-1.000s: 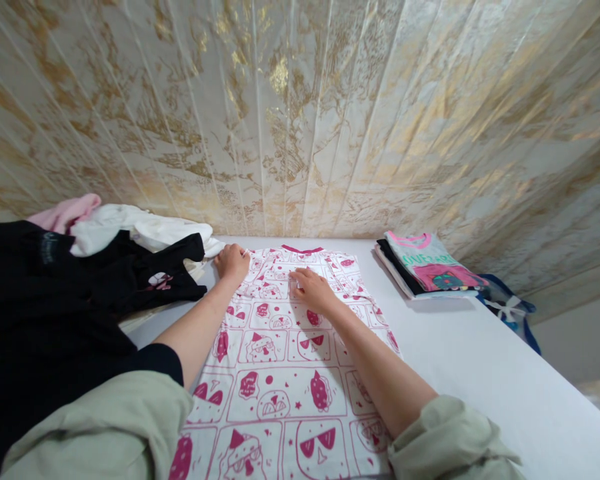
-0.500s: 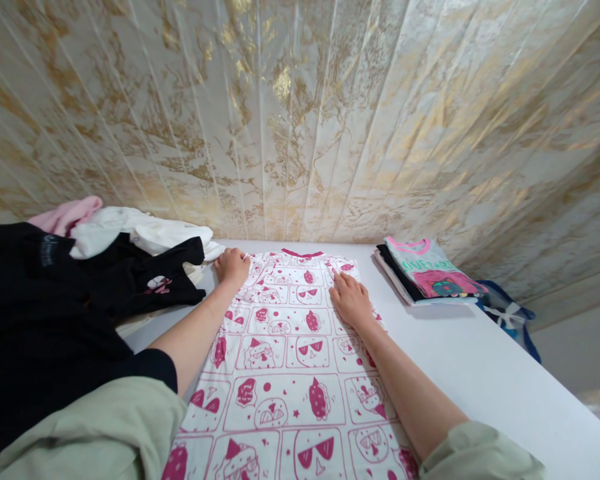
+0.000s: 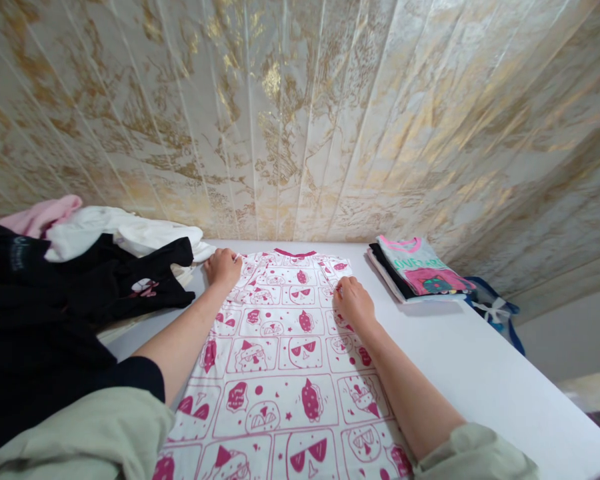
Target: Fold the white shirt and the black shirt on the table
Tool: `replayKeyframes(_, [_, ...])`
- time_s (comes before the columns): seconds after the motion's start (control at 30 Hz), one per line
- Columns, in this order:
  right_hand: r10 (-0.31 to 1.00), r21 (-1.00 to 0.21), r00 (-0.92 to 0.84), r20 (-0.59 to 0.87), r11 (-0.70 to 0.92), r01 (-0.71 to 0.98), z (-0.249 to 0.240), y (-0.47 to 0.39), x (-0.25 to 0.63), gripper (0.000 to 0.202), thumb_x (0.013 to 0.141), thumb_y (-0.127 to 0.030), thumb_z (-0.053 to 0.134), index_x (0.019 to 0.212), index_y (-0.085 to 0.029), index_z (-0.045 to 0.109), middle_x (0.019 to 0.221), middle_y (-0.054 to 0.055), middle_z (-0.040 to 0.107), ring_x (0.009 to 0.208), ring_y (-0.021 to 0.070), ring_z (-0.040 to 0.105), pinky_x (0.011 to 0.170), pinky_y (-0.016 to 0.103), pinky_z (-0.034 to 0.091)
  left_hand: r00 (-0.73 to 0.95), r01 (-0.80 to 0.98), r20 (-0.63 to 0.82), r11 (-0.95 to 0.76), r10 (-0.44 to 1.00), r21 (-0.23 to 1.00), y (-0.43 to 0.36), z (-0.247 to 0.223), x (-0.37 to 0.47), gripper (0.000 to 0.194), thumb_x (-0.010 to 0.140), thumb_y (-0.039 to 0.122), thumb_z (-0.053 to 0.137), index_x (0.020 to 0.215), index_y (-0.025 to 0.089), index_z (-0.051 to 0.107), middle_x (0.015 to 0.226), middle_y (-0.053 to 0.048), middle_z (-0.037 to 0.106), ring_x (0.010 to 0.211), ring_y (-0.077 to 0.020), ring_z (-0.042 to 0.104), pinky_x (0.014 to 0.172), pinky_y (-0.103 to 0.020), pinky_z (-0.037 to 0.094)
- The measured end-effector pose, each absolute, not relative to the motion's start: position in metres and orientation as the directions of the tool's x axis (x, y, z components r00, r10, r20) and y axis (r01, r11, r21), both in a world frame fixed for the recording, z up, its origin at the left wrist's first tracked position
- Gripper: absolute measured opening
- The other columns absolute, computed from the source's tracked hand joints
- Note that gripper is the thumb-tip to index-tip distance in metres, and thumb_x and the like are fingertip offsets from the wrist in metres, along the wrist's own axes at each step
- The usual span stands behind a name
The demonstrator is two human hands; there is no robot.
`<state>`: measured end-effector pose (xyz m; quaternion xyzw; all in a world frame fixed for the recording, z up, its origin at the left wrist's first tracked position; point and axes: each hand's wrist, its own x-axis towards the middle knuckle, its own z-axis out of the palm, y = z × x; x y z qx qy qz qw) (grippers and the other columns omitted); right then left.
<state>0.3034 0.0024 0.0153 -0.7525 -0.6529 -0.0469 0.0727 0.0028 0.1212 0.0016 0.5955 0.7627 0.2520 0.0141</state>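
A white shirt with a dark pink cartoon print (image 3: 300,320) lies spread face up on the white table (image 3: 450,353), its pink-trimmed neckline at the far end. At the shirt's upper left, my left hand (image 3: 223,269) is closed on the sleeve edge, its fingers curled. My right hand (image 3: 354,303) rests by the shirt's right side below the other sleeve, its fingers bent and closed at the fabric; whether cloth is pinched there is hard to see.
Black clothes (image 3: 45,300) lie heaped on the left, with white (image 3: 125,233) and pink garments (image 3: 45,215) behind. A folded stack (image 3: 425,273) sits at the right rear, beside a blue-edged bag (image 3: 500,310). A gold-patterned curtain (image 3: 280,133) hangs behind the table.
My right hand's fingers have gone from spread flat on the shirt to bent inward near its side. The whole view has shifted slightly, moving the scene left. My left hand stays at the sleeve.
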Motion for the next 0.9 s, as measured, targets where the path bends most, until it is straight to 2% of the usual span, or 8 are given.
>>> replayKeyframes(0.1, [0.982, -0.030, 0.147, 0.121, -0.145, 0.989, 0.021, 0.002, 0.305, 0.016, 0.093, -0.025, 0.044, 0.102, -0.019, 0.056, 0.107, 0.010, 0.059, 0.093, 0.0218, 0.059, 0.068, 0.029, 0.037, -0.292, 0.902, 0.279, 0.166, 0.915, 0.399, 0.122, 0.001, 0.003, 0.015, 0.086, 0.031, 0.053, 0.086, 0.021, 0.063, 0.110, -0.011, 0.063, 0.110, -0.0288, 0.056, 0.098, -0.041, 0.039])
replayKeyframes(0.27, [0.994, 0.038, 0.108, -0.006, -0.108, 0.993, 0.033, -0.001, 0.307, 0.021, 0.090, -0.021, 0.045, 0.108, -0.017, 0.056, 0.110, 0.011, 0.061, 0.097, 0.0237, 0.059, 0.073, 0.031, 0.039, -0.290, 0.904, 0.281, 0.165, 0.915, 0.394, 0.123, 0.000, 0.003, 0.015, 0.086, 0.033, 0.053, 0.087, 0.021, 0.063, 0.110, -0.011, 0.063, 0.111, -0.0289, 0.056, 0.099, -0.041, 0.039])
replayKeyframes(0.4, [0.991, 0.081, 0.124, 0.045, -0.127, 0.989, 0.032, -0.002, 0.305, 0.021, 0.090, -0.018, 0.045, 0.108, -0.016, 0.056, 0.111, 0.012, 0.060, 0.098, 0.0237, 0.059, 0.073, 0.031, 0.039, -0.287, 0.906, 0.285, 0.163, 0.914, 0.392, 0.122, 0.000, 0.003, 0.015, 0.086, 0.033, 0.053, 0.087, 0.021, 0.062, 0.110, -0.011, 0.063, 0.111, -0.0287, 0.056, 0.099, -0.041, 0.039])
replayKeyframes(0.67, [0.986, 0.081, 0.142, 0.088, -0.149, 0.986, 0.031, -0.001, 0.308, 0.020, 0.091, -0.016, 0.041, 0.102, -0.017, 0.058, 0.106, 0.011, 0.061, 0.094, 0.0225, 0.060, 0.068, 0.031, 0.039, -0.288, 0.906, 0.289, 0.163, 0.913, 0.390, 0.122, -0.001, 0.003, 0.015, 0.086, 0.032, 0.053, 0.089, 0.021, 0.063, 0.111, -0.011, 0.062, 0.111, -0.0284, 0.056, 0.098, -0.041, 0.039])
replayKeyframes(0.8, [0.983, 0.092, 0.153, 0.100, -0.163, 0.982, 0.037, -0.003, 0.310, 0.021, 0.092, -0.016, 0.040, 0.100, -0.017, 0.059, 0.103, 0.011, 0.063, 0.094, 0.0226, 0.060, 0.070, 0.031, 0.040, -0.284, 0.909, 0.290, 0.160, 0.914, 0.385, 0.122, 0.000, 0.003, 0.015, 0.086, 0.032, 0.053, 0.089, 0.021, 0.063, 0.110, -0.011, 0.062, 0.110, -0.0285, 0.056, 0.097, -0.041, 0.040])
replayKeyframes(0.9, [0.989, 0.094, 0.138, 0.058, -0.143, 0.985, 0.039, -0.003, 0.311, 0.019, 0.091, -0.020, 0.044, 0.099, -0.016, 0.061, 0.104, 0.012, 0.063, 0.096, 0.0247, 0.060, 0.075, 0.033, 0.041, -0.281, 0.911, 0.290, 0.159, 0.915, 0.381, 0.123, 0.000, 0.002, 0.016, 0.086, 0.032, 0.053, 0.087, 0.021, 0.063, 0.109, -0.011, 0.063, 0.109, -0.0288, 0.056, 0.096, -0.041, 0.040])
